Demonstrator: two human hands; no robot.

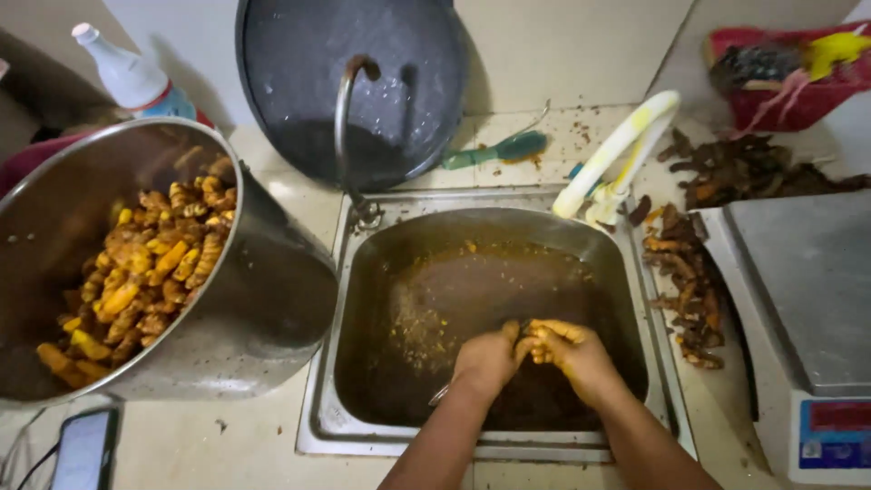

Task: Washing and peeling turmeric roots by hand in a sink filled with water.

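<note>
- Left hand (487, 359) has its grip closed over something small at the front of the sink (319, 426), just above the murky brown water (472, 299); what it clasps is hidden by the fingers.
- Right hand (570, 352) is also curled shut, fingertips stained yellow, pressing against the left hand; a yellow root piece (537, 343) seems pinched between them, though it is too small to be sure.
- The piece sits at the meeting point of the two hands, near the sink's front wall.
- Judged by looks, such a root is light, stiff and knobbly, and wet, so likely slippery; best pinched across its thicker middle, not the brittle side fingers.
- A big steel pot (272, 299) tilts on the worktop's left side, touching the sink's left rim, holding a heap of cleaned orange roots (150, 272).
- Dark peelings (685, 290) lie along the sink's right edge, beside a scale (803, 299).
- A tap (349, 136) rises behind the sink, with a dark pan (399, 63) leaning on the wall.
</note>
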